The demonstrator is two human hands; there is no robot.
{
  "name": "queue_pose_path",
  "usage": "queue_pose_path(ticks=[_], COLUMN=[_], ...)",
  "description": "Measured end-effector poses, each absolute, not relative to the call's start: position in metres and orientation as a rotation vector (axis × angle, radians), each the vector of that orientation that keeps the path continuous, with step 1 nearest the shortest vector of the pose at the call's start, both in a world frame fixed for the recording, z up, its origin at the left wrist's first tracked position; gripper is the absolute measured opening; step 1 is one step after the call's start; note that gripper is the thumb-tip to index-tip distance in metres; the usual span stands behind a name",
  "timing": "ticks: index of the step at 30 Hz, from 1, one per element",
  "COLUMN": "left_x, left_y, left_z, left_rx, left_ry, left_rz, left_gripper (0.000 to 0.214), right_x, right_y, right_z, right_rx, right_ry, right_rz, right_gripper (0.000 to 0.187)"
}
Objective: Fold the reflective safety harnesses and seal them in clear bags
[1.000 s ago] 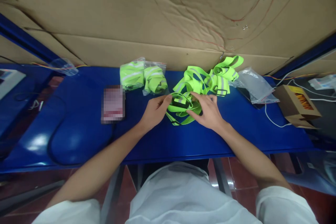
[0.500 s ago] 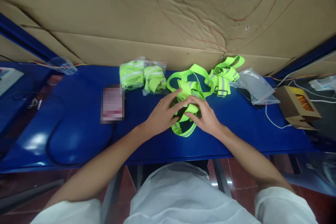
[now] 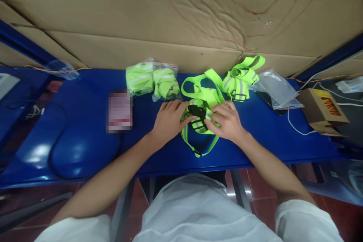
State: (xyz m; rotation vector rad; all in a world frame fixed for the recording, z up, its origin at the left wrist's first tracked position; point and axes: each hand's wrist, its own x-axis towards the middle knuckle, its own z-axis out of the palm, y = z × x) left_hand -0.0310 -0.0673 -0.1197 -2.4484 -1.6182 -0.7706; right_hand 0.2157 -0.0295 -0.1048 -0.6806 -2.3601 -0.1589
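A bundle of neon yellow-green reflective straps [image 3: 211, 96] with grey stripes and black parts lies on the blue table in front of me. My left hand [image 3: 169, 121] grips its left side, thumb and fingers closing on the webbing beside the black piece [image 3: 197, 111]. On the other side my right hand [image 3: 228, 121] is closed on a striped section, the fingertips partly hidden. One strap loop [image 3: 204, 154] hangs toward me below the hands. Behind the bundle, to the right, sits another rolled set of reflective straps [image 3: 241, 81] with a black buckle.
Two clear bags of folded straps [image 3: 139, 79] stand at the back left, near a blurred-out flat item [image 3: 119, 111]. Plastic bags [image 3: 280, 89] lie over a dark flat object at right, beside a cardboard box [image 3: 323, 111] and white cable. A cardboard wall [image 3: 141, 19] rises behind the table [image 3: 170, 160].
My hands have moved apart, from nearly touching over the bundle to its two sides. More black parts now show between them, and the front loop reaches closer to me.
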Motion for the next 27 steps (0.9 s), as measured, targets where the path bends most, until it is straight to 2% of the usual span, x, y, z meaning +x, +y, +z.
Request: queue_pose_path(ticks=[2,5,9,12,15,17,19,21,27], left_x=[-0.031,-0.032,-0.033,-0.033,-0.035,-0.037,-0.037,-0.036,-0.031], left_y=[-0.068,-0.066,-0.063,-0.060,-0.059,-0.059,-0.061,-0.063,-0.069], left_z=[-0.119,-0.115,-0.109,-0.109,-0.108,-0.107,-0.105,-0.103,-0.102], left_rx=[-2.430,-2.440,-2.704,-2.767,-2.716,-2.830,-3.036,-3.171,-3.050], left_ry=[-1.550,-1.543,-1.720,-1.796,-1.794,-1.781,-1.775,-1.781,-1.833], left_rz=[-0.765,-0.859,-1.262,-1.432,-1.536,-1.581,-1.568,-1.468,-1.098], left_gripper=[0.040,0.032,0.036,0.037,0.030,0.024,0.021,0.025,0.037], right_x=[0.215,0.216,0.217,0.217,0.216,0.215,0.214,0.214,0.212], right_y=[-0.029,-0.032,-0.037,-0.038,-0.038,-0.037,-0.038,-0.039,-0.040], right_z=[-0.107,-0.106,-0.101,-0.098,-0.099,-0.101,-0.104,-0.105,-0.103], right_rx=[-0.811,-0.887,-0.732,-0.736,-0.851,-0.849,-0.769,-0.665,-0.521], right_ry=[-2.333,-2.339,-2.434,-2.540,-2.511,-2.463,-2.431,-2.412,-2.382], right_rz=[-0.168,-0.174,-0.147,-0.085,-0.100,-0.116,-0.151,-0.218,-0.354], right_gripper=[0.040,0.032,0.048,0.052,0.048,0.033,0.015,0.006,0.008])
